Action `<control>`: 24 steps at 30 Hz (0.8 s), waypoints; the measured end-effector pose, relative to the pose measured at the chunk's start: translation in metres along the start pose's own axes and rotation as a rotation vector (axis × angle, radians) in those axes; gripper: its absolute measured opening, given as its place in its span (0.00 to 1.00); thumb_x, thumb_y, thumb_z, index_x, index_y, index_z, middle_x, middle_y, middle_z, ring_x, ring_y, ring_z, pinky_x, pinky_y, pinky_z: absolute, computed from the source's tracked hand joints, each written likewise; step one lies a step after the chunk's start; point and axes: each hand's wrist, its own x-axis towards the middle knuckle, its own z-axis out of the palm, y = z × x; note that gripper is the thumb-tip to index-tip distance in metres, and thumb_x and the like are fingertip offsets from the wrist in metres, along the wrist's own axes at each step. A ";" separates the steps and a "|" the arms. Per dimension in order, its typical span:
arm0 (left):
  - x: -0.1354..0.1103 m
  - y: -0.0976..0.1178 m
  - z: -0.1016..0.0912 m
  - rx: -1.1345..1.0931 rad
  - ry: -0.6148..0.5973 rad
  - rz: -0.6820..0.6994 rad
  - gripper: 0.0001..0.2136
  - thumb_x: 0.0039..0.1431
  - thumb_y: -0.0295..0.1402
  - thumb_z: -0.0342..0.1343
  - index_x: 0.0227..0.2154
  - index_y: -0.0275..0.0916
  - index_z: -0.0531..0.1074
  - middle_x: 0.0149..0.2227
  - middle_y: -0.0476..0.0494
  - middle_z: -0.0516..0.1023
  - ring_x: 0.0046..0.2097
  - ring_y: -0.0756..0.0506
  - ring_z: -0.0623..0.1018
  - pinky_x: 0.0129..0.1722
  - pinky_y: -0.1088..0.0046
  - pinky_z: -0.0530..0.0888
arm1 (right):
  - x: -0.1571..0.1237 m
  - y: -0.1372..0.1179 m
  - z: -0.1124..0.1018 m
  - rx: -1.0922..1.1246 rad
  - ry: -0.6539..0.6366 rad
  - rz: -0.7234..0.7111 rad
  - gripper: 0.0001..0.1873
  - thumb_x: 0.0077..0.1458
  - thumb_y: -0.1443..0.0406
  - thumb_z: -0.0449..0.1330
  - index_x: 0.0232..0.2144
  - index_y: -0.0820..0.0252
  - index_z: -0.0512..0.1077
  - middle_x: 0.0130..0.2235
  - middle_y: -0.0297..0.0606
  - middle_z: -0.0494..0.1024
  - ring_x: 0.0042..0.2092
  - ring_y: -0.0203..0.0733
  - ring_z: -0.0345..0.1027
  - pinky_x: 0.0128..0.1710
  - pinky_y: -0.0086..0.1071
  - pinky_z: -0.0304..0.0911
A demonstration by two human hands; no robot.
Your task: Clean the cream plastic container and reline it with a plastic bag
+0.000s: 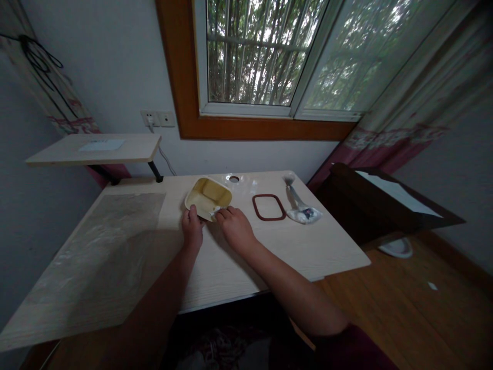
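Observation:
A pale yellow rounded-rectangular container (211,191) is tilted above the desk, its open inside facing me. My left hand (191,226) is closed on its near left edge, thumb over the rim. My right hand (234,226) is at the near right edge, its fingers bent around a small crumpled white piece (215,209), maybe tissue, pressed to the container's wall. To the right lies a reddish-brown rounded-square ring (268,207), flat on the desk. Beside it is a clear plastic bag (304,213) with a drawn-out neck and something dark and white inside.
The light wood desk (231,277) has a clear plastic sheet (127,241) on its left part. A raised shelf (96,149) with a paper label stands at the back left. A cable hole (233,179) is near the back edge. A dark brown piece of furniture (385,205) stands at the right.

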 end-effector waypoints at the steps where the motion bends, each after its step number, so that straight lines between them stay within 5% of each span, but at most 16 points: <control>1: 0.001 0.000 -0.001 0.016 -0.009 0.008 0.17 0.61 0.50 0.51 0.37 0.39 0.67 0.27 0.50 0.73 0.24 0.51 0.72 0.22 0.78 0.66 | 0.001 0.006 0.002 -0.004 -0.001 0.001 0.09 0.65 0.69 0.55 0.43 0.65 0.74 0.46 0.48 0.78 0.48 0.50 0.67 0.48 0.40 0.64; 6: 0.005 0.006 -0.006 0.155 0.068 0.169 0.13 0.60 0.43 0.56 0.38 0.41 0.63 0.27 0.54 0.69 0.24 0.52 0.70 0.23 0.79 0.66 | 0.003 0.033 0.009 -0.014 -0.006 -0.037 0.12 0.67 0.69 0.53 0.48 0.65 0.74 0.49 0.47 0.76 0.50 0.49 0.64 0.51 0.39 0.62; 11: 0.010 0.014 -0.011 0.286 0.142 0.393 0.11 0.57 0.38 0.59 0.39 0.38 0.68 0.36 0.47 0.72 0.37 0.50 0.74 0.38 0.76 0.71 | 0.000 0.047 0.010 0.014 -0.036 -0.092 0.15 0.68 0.70 0.51 0.51 0.65 0.73 0.52 0.48 0.74 0.54 0.48 0.62 0.54 0.39 0.61; 24: 0.010 0.016 -0.010 0.263 -0.027 0.270 0.13 0.53 0.42 0.62 0.32 0.38 0.70 0.30 0.48 0.74 0.33 0.49 0.74 0.34 0.76 0.70 | -0.003 0.035 0.011 -0.092 -0.136 0.092 0.20 0.68 0.70 0.45 0.53 0.65 0.71 0.60 0.54 0.71 0.46 0.50 0.72 0.46 0.42 0.66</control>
